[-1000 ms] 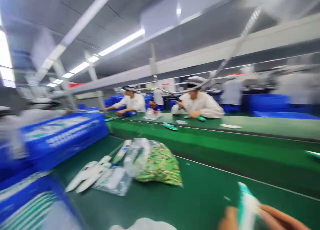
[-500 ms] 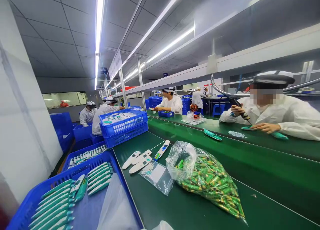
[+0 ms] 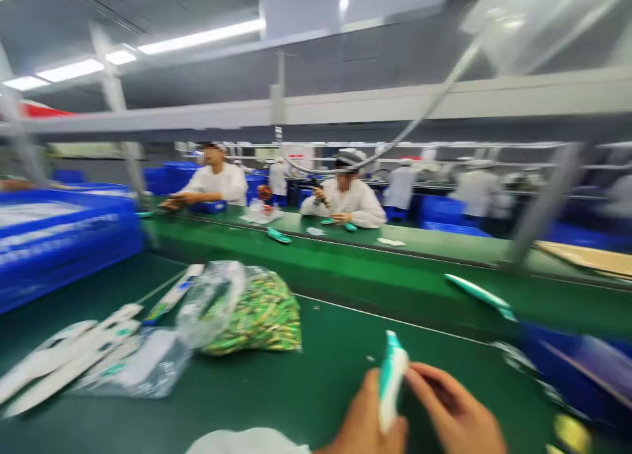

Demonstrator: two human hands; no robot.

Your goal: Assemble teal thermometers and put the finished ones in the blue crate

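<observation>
Over the green belt of the near desk, the person's left hand (image 3: 366, 416) closes around the lower end of a slim white-and-teal plastic casing (image 3: 392, 380), holding it upright. The right hand (image 3: 450, 401) curves in from the other side, its fingers at the casing's flank, but blur hides whether they pinch or only touch. Held between both hands and clear of the belt, the casing seems steadied for handling. Its smooth, elongated body tapers toward a teal tip.

Just ahead on the matte belt lie pale moulded casing parts (image 3: 64, 358), a flat clear plastic bag (image 3: 135, 368), and a white strip-shaped device (image 3: 172, 293). Beside them slumps a crinkled clear bag of small green cylinders (image 3: 251, 316), probably batteries, kept within easy reach. A soft white sheet (image 3: 247, 442) lies at the lower edge of the view. A blue lattice crate (image 3: 59, 243) sits to the left, and a long teal-and-white piece (image 3: 478, 295) lies to the right above another blue crate (image 3: 573, 368). Across the far belt, a co-worker (image 3: 343, 201) grips a black electric screwdriver (image 3: 318, 191) hanging from an overhead cable, and another co-worker (image 3: 214, 181) reaches along the desk.
</observation>
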